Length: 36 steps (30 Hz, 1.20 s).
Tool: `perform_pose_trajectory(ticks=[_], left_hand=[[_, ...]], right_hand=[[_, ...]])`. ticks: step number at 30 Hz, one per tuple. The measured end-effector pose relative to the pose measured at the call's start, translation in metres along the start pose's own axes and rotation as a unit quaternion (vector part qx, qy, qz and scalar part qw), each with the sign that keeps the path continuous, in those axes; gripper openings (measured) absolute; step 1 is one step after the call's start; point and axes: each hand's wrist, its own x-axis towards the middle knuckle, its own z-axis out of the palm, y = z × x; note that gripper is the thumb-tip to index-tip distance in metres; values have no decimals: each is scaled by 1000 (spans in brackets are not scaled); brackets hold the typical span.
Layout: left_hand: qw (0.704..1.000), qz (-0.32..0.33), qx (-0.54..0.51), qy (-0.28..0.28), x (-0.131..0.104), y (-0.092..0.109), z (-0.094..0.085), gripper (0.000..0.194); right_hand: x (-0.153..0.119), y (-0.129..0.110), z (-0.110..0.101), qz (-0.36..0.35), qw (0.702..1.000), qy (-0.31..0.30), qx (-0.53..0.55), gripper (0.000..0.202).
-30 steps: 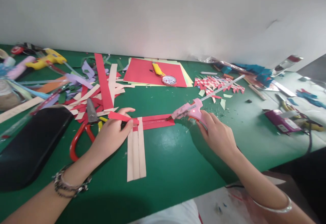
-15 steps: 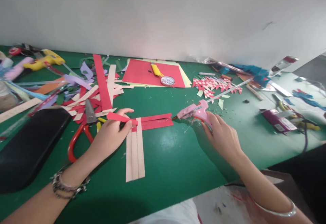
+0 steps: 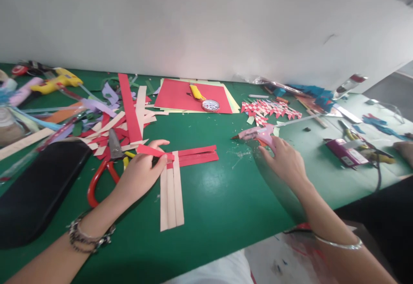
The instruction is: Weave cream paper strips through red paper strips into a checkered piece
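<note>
Red paper strips (image 3: 198,157) cross beige strips (image 3: 172,198) in an L shape on the green table. My left hand (image 3: 146,168) pinches the end of a short red strip (image 3: 148,149) at the crossing, with its thumb on top. To the right, my right hand (image 3: 284,157) is around the handle of a pink glue gun (image 3: 258,133), whose nozzle points left, apart from the strips. A clear glue stick sticks out from the gun's back. Orange-handled scissors (image 3: 93,185) lie just left of my left hand.
A black case (image 3: 41,189) and paper scraps (image 3: 106,129) lie left. Red sheets (image 3: 171,94) carry a yellow cutter (image 3: 196,91) and a small round dish (image 3: 211,105). Woven pieces (image 3: 274,108) lie behind the gun; a purple box (image 3: 346,152) and another person's hand (image 3: 405,150) are right.
My right hand has moved the glue gun right and away from the ends of the red strips, and the gun now lies lower. Another person's hand has come into view at the right edge.
</note>
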Motion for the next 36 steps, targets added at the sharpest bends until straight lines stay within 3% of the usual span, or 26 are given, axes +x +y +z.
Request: perform_pose_trajectory(ticks=[3,6,8,9,12,14,20,28,36], left_hand=[[1000,10,-6,1,0,0,0,36],[1000,10,-10,2,1,1,1,33],[1000,10,-2,0,1,1,1,32],[1000,11,2,-1,1,2,1,31],[1000,10,5,-7,1,2,1,32],[1000,2,6,-12,0,2,0,34],[1000,15,6,-10,0,2,0,36],[1000,20,0,-7,0,2,0,38],[1000,19,-3,-14,-1,3,0,39]], right_hand=[[8,-6,-9,-2,999,-28,-39,40],[14,-20,-29,-37,998,53,-27,38],[20,-37,-43,-124,989,62,45,28],[23,-47,-48,-192,976,30,92,23],[38,-82,-55,-388,898,-88,190,17],[49,-102,-53,-436,870,-136,183,16],[67,-124,-42,-481,838,-212,149,13],[72,-122,-31,-473,841,-211,156,14],[72,-123,-33,-478,838,-223,139,12]])
